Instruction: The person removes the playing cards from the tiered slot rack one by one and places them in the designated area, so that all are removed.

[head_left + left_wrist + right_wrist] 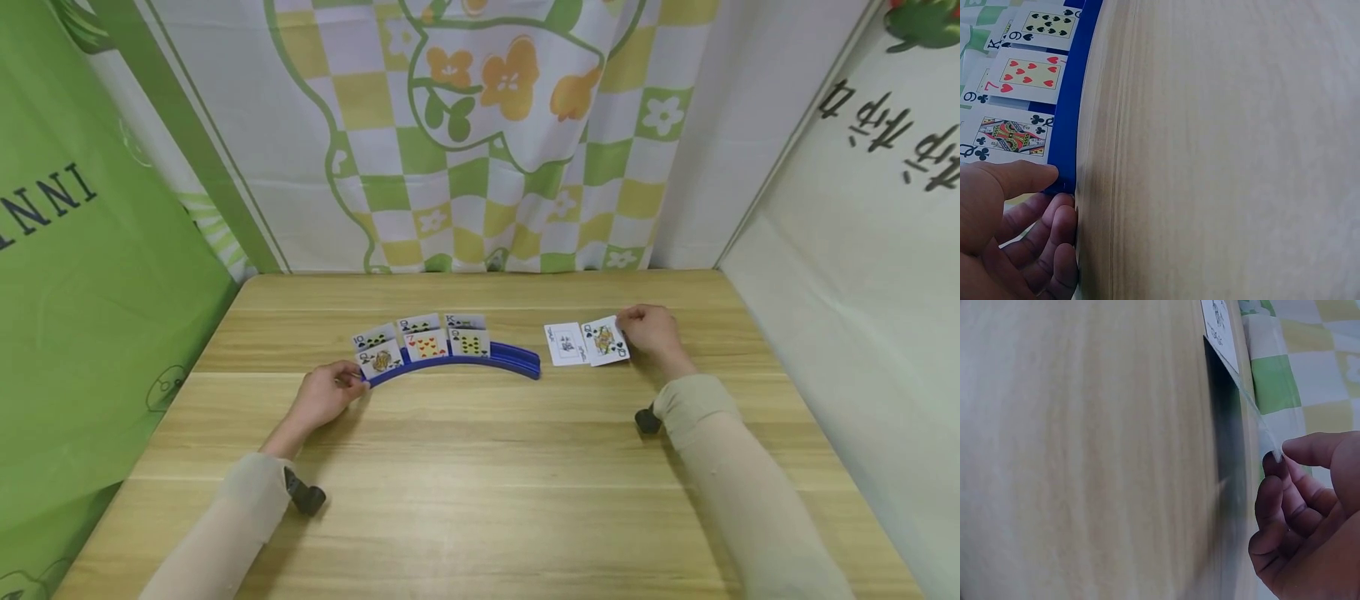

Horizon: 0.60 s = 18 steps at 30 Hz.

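Note:
At the left end of a curved blue card holder, my left hand grips it, thumb on top and fingers curled at its end. Playing cards stand in two rows in the holder: in front a queen of clubs, a seven of hearts and a nine of spades, behind them a ten, a nine and a king. My right hand pinches the right edge of a queen card, which is tilted up off the table, with thumb and forefinger.
A joker card lies left of the queen card, its edge close to it. The wooden table ends at a checkered curtain behind the cards. A green cloth hangs on the left, a white one on the right.

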### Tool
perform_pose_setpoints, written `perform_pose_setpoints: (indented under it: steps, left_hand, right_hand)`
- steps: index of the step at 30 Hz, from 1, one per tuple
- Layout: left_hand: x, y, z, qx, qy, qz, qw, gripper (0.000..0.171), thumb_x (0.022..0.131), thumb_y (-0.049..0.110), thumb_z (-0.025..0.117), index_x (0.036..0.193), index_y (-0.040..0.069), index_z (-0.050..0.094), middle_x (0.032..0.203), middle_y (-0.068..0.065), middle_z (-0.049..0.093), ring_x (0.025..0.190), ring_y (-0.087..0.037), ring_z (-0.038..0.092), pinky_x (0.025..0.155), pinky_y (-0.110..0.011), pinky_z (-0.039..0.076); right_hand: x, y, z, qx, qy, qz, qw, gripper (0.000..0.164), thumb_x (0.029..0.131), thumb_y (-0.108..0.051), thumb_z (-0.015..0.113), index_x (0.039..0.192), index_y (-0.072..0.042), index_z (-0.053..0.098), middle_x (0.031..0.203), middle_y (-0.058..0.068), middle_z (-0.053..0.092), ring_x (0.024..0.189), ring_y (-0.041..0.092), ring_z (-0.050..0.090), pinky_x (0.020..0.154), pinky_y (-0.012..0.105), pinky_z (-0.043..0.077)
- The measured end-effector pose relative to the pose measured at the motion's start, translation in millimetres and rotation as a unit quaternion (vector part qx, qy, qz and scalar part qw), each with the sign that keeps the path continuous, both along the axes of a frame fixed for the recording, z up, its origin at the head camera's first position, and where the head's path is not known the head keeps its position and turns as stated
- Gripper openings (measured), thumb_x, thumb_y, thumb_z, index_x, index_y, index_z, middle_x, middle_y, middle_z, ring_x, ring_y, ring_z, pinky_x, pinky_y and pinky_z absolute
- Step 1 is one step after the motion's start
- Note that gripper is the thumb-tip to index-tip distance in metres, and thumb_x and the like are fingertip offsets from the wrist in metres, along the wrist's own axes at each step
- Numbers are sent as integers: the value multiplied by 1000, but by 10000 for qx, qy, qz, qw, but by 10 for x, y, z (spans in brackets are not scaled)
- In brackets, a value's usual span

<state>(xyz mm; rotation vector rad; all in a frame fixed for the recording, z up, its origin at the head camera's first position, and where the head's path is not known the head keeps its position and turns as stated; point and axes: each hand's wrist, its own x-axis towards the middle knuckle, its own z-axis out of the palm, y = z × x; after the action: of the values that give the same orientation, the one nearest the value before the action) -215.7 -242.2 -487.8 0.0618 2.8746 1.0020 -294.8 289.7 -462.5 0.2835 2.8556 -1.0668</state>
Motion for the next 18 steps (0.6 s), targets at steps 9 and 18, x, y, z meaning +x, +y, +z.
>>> perform_pose_setpoints:
  steps: [9,18]
  left_hand:
    - [-5,13,11,-21,153,12,9999,31,91,19,71,113,-2,66,95,-13,74,89,-26,68,72,-30,50]
    - [-2,5,1,-38,149,51,9999,31,91,19,71,113,-2,66,96,-13,74,90,-26,69,74,-32,52]
  right_hand:
    - [-10,24,-38,90,-48,-42,9999,35,99,-26,51,120,-3,66,130,24,63,121,40,55,103,51,41]
    - [11,41,-41,97,-138,-56,9998,36,100,-27,50,122,-4,65,132,23,61,121,39,55,103,51,42]
